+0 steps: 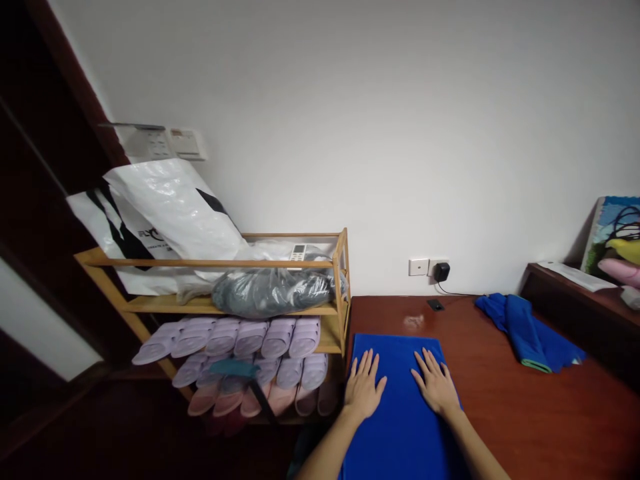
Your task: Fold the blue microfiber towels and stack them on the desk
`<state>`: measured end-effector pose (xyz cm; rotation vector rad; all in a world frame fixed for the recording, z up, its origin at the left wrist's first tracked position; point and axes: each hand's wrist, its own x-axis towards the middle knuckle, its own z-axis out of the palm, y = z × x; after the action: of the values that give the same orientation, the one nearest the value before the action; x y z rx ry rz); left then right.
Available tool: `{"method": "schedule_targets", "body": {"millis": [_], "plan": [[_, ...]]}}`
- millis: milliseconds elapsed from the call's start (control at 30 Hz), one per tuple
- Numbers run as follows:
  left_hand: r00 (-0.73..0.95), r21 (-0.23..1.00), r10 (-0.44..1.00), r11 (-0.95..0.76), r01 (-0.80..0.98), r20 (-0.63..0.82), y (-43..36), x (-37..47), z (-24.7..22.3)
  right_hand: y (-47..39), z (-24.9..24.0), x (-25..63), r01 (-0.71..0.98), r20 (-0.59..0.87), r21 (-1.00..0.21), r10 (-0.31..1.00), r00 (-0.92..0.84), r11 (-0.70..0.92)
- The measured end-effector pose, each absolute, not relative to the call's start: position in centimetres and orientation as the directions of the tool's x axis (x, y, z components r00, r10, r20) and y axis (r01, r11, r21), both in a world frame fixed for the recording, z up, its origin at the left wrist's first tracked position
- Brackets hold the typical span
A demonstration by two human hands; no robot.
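Note:
A blue cloth (397, 427) lies flat on the reddish-brown wooden tabletop (540, 413), its far edge straight and its near end running out of view. On its left side rests my left hand (364, 390), palm down with the fingers spread. My right hand (436, 385) lies palm down near the right edge of the cloth, fingers apart too. Neither hand holds anything. Farther right on the table is a second blue cloth (525, 330), loosely bunched, with a green-edged fold.
Left of the table stands a wooden shoe rack (235, 307) holding several lilac slippers (250, 337), a grey plastic-wrapped bundle (275, 290) and a white bag (170, 207). A black plug (441, 271) with a cable sits in the wall socket. A raised dark ledge (560, 293) borders the right.

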<state>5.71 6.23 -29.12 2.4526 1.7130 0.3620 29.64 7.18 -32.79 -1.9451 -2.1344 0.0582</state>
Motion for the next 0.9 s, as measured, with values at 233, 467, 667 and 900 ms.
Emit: {"method": "schedule_targets", "body": {"millis": [233,467,667,900], "plan": [[0.332,0.221,0.927,-0.365,0.904,0.172,2.2,5.9,-29.2,4.3,-31.7,28.7,0.969,0.218,-0.230,0.975,-0.038,0.089],[0.313,0.258,0.927,-0.360,0.896,0.205,6.8,8.7,-27.4,6.7,-29.5,23.2,0.901,0.199,-0.289,0.941,-0.275,0.324],[0.230,0.304,0.966,-0.255,0.918,0.116,8.6,7.4,-29.1,8.5,-31.7,27.1,0.963,0.102,-0.250,0.991,-0.081,0.104],[0.180,0.332,0.971,-0.224,0.916,0.158,7.1,7.2,-27.5,6.6,-30.9,32.3,0.989,0.218,-0.124,0.970,0.107,-0.082]]}}
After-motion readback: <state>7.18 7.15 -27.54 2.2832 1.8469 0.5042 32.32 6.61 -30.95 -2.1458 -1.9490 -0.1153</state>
